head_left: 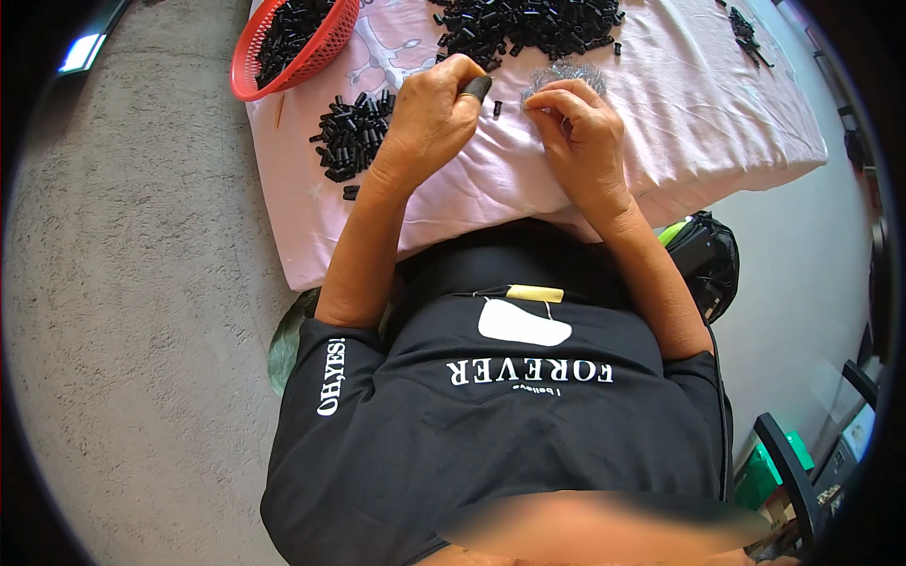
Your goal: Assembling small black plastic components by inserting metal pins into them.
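My left hand (434, 118) is closed above the pink cloth, its thumb and fingers pressed together. A dark piece or covering (477, 89) shows at its thumb tip; which of the two I cannot tell. Just right of it a single small black tube (497, 108) stands on the cloth. My right hand (580, 137) is pinched at the near edge of a heap of thin, silvery pieces (564, 75). Whatever lies between its fingertips is too small to make out. Beside my left wrist lies a pile of short black tubes (354, 137).
A red plastic basket (247, 71) holding black tubes sits at the table's far left. Beyond my hands spreads a larger heap of black parts (528, 26). A few dark pieces (745, 38) lie at the far right. Pink cloth (698, 132) covers the table; a black bag (708, 259) is below its right edge.
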Demonstrator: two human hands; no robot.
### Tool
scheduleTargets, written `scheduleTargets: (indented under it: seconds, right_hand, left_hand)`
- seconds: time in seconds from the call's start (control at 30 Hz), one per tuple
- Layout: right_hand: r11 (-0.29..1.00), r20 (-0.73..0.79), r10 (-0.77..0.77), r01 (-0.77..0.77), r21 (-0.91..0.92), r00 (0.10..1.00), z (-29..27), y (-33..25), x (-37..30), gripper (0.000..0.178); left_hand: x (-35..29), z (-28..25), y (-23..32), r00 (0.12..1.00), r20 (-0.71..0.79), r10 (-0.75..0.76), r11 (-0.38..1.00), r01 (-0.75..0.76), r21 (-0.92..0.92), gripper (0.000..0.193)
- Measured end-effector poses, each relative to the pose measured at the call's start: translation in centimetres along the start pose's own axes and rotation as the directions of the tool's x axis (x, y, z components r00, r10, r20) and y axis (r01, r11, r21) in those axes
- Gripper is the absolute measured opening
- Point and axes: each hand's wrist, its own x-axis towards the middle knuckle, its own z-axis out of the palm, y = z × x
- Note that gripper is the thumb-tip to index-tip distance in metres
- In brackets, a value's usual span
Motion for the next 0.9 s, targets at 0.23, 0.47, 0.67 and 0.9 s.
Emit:
scheduleTargets:
  seconds: [0.23, 0.47, 0.67, 0.9]
  right_hand:
    - [0.997, 0.062, 0.045, -0.042, -0.058, 0.997, 0.1, -0.5, 0.0, 0.014]
    - [0.951, -0.131, 0.138, -0.094, 0.294, 0.982, 0.2, 0.9, -0.3, 0.017]
    - [0.879, -0.137, 0.188, -0.104, 0.466, 0.973, 0.0, 0.7, -0.5, 0.018]
    - [0.861, -0.159, 0.189, -0.086, 0.501, 0.969, -0.3, 0.6, -0.4, 0.018]
  left_hand:
    - [-1.1, -0.8, -1.5, 0.999, -0.012, 0.043, 0.988, -0.041, 0.148, 0.016]
    - [-1.7, -0.5, -1.6, 0.998, -0.006, 0.067, 0.981, -0.065, 0.181, 0.015]
    - [-1.7, -0.9, -1.7, 0.996, 0.084, 0.025, 0.98, -0.04, 0.193, 0.016]
    - [-0.1, -0.7, -3.0, 0.987, -0.101, 0.128, 0.964, -0.099, 0.248, 0.021]
